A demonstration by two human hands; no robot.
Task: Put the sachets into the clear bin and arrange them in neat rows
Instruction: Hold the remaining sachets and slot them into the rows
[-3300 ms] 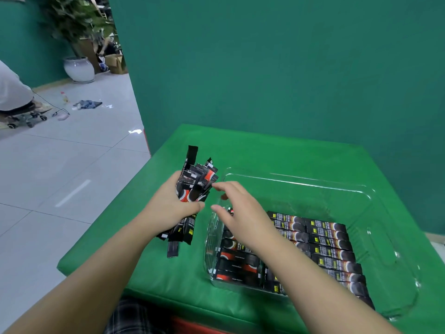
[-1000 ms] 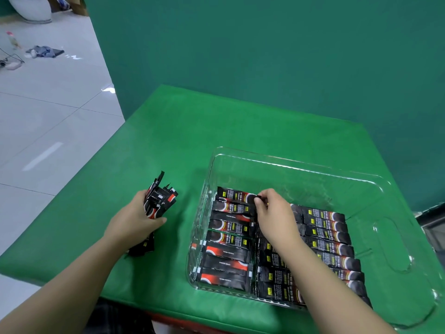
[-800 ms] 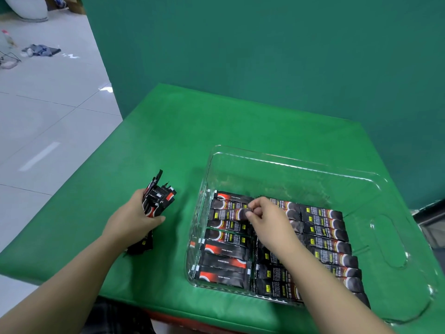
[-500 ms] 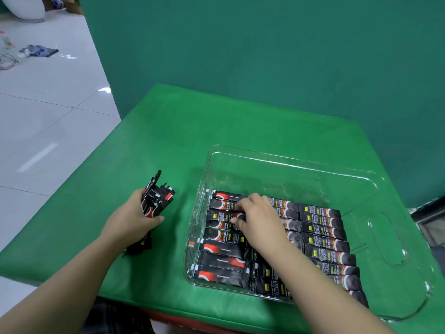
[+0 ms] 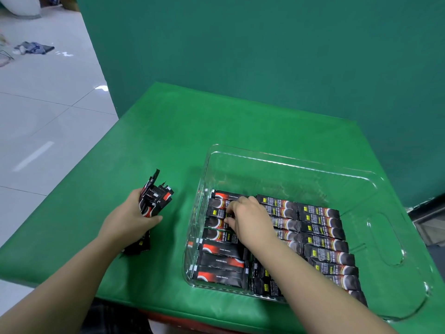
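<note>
The right hand (image 5: 250, 222) is inside the clear bin (image 5: 375, 186), its fingertips pinching one sachet (image 5: 218, 213) of the left row; long axis runs left-right. The left hand (image 5: 130, 220), just left of the bin, grips the sachet bundle (image 5: 154, 201), so it feeds rightward.

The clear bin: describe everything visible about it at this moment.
The clear bin is a shallow rectangular tray of transparent, glossy plastic with rounded corners and a cut-out handle in its right end. It sits flat on the green table, near the front edge. Black sachets lie flat in rows over its near part; the far strip is bare. The right hand reaches inside, fingers on the left row.
</note>
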